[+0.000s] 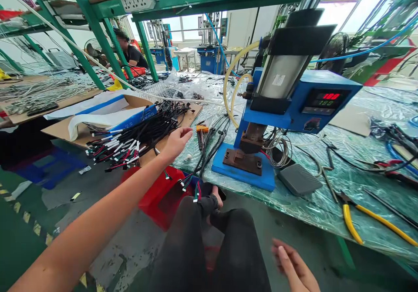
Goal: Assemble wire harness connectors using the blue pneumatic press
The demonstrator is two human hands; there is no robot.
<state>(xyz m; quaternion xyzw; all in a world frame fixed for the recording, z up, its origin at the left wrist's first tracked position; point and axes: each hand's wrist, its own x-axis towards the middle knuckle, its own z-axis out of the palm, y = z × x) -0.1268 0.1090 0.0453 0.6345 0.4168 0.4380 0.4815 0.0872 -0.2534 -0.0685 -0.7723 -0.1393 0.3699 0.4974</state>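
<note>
My left hand [178, 143] reaches over the table's front edge, between a pile of black cables [156, 124] and a few loose ones. Its fingers are loosely bent and slightly apart, with nothing visible in them. Just right of it lie an orange-handled tool [202, 129] and black cables [212, 146] whose coloured wire ends with white connectors [197, 194] hang over the edge. My right hand [292, 263] hovers low beside my right leg, away from the table. Its fingers are half curled, somewhat blurred, and seem to hold nothing.
A blue press [243, 176] with a lit red and green display stands on the film-covered table. Beside it are a grey pedal [298, 179] and yellow-handled cutters [351, 222]. A red bin [156, 200] sits below the edge. Behind the green frame sits another person [135, 56].
</note>
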